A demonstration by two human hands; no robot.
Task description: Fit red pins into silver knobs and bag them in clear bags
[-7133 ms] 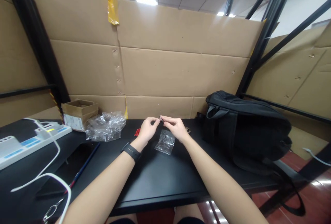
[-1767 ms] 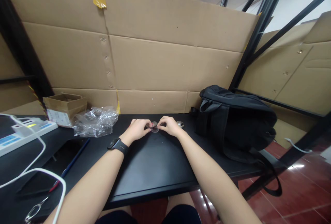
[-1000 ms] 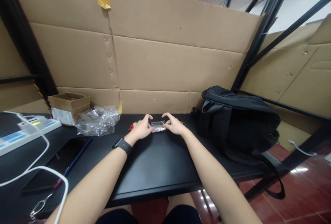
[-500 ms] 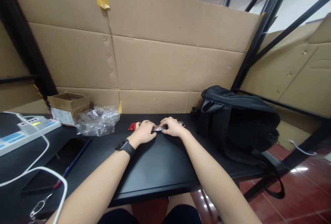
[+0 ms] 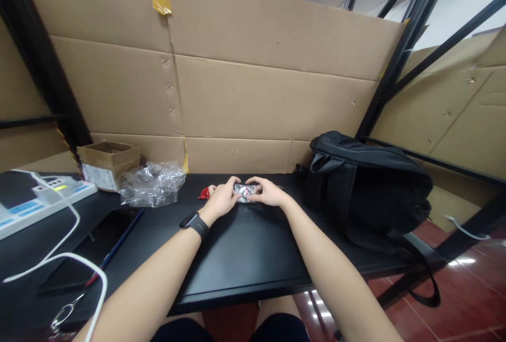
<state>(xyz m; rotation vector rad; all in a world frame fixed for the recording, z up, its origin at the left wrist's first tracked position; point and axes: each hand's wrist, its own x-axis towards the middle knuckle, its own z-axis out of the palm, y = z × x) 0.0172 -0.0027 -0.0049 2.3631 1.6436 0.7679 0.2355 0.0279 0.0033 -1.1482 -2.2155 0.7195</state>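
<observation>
A small shiny packet (image 5: 244, 193) with white, red and dark patches lies between my hands, low over the desk. My left hand (image 5: 222, 197), with a dark watch on the wrist, grips its left end between thumb and fingers. The right end is pinched by my right hand (image 5: 269, 192), its fingers curled over the far side and thumb at the near side. What is inside the packet I cannot make out. Just left of my left hand lies a small red corded bundle (image 5: 204, 194), partly hidden by the fingers.
Crumpled clear plastic (image 5: 153, 185) and an open cardboard box (image 5: 109, 157) sit at the back left. Nearer are a power strip (image 5: 75, 192), white cable (image 5: 75, 221), dark tablet-like slab (image 5: 98, 236) and blue pen (image 5: 122, 237). A black backpack (image 5: 367, 194) stands right; cardboard (image 5: 253, 99) walls the back.
The packet has been tilted up so that its printed face shows more. My right hand has shifted slightly right, and my left fingers have moved onto the packet's far edge.
</observation>
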